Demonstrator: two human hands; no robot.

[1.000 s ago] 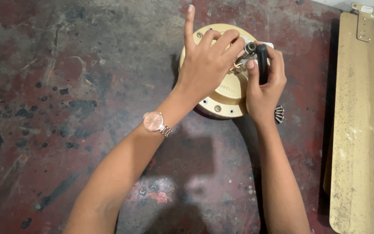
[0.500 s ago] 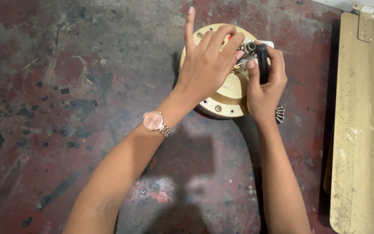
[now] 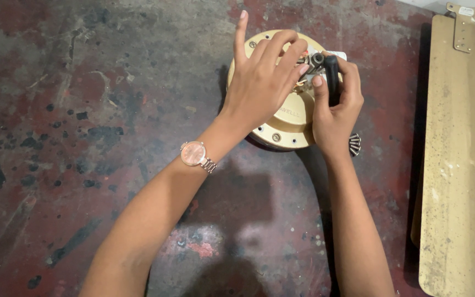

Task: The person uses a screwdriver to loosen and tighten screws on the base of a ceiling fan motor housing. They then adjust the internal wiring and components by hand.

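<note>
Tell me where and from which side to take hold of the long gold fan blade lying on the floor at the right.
Probably grip the fan blade across its narrower upper stretch, just below the metal bracket, coming from its left long edge. It lies flat on the floor, so fingers must hook under an edge; the left edge casts a shadow, suggesting a slight lift there. The right edge nears the frame border.

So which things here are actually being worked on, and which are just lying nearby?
In use:
- round gold fan motor housing
- black-handled tool, gripped by the right hand
- left hand, fingers at the hub

Lying about:
- gold fan blade
- small cluster of screws
</note>
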